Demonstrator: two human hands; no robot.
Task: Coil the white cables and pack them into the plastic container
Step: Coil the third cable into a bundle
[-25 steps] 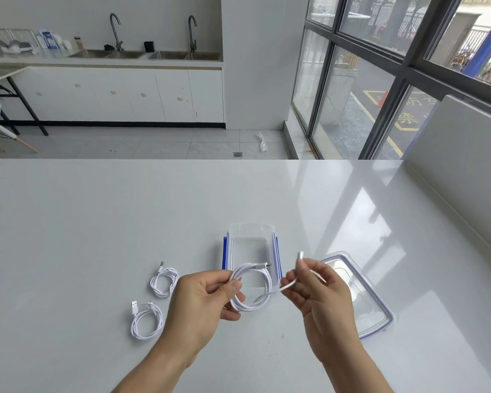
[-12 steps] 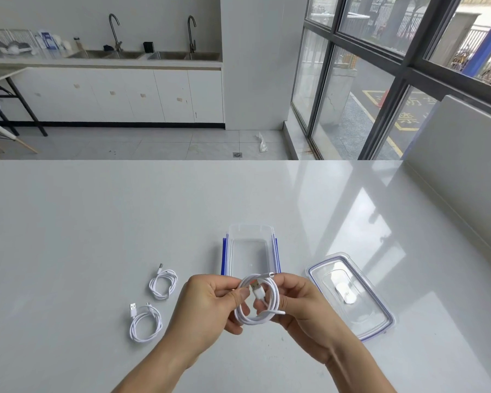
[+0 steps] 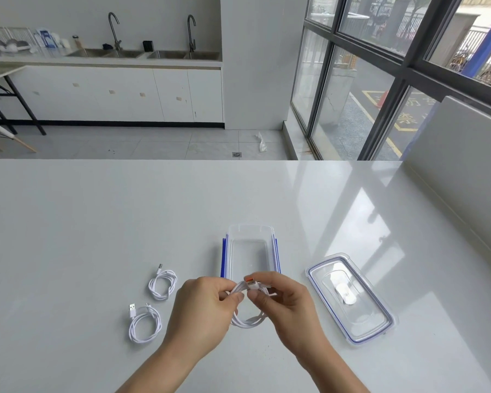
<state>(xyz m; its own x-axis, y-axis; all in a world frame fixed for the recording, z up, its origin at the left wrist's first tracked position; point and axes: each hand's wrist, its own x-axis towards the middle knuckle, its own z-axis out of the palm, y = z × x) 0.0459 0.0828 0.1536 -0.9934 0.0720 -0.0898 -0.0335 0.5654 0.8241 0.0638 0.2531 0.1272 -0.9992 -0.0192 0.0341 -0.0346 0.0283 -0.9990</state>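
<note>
Both hands met low in the view, at about six o'clock from the plastic container (image 3: pixel 250 252). The left hand (image 3: pixel 203 310) pinched one side of a coiled white cable (image 3: pixel 248 320), and the right hand (image 3: pixel 285 303) closed on its plug end (image 3: pixel 251 285), which showed an orange tip; the loop hung between them. By the look of it, the person was tucking that end in to finish the coil. Two more cables already lay coiled on the table (image 3: pixel 97 222) at nine o'clock from the hands: the far coil (image 3: pixel 162 284) and the near coil (image 3: pixel 144 324), just apart from each other. The container stood open and held nothing. Its lid (image 3: pixel 352 299) lay flat at three o'clock from the hands. So coiling seemed nearly done, while packing all three and any closing remained.
</note>
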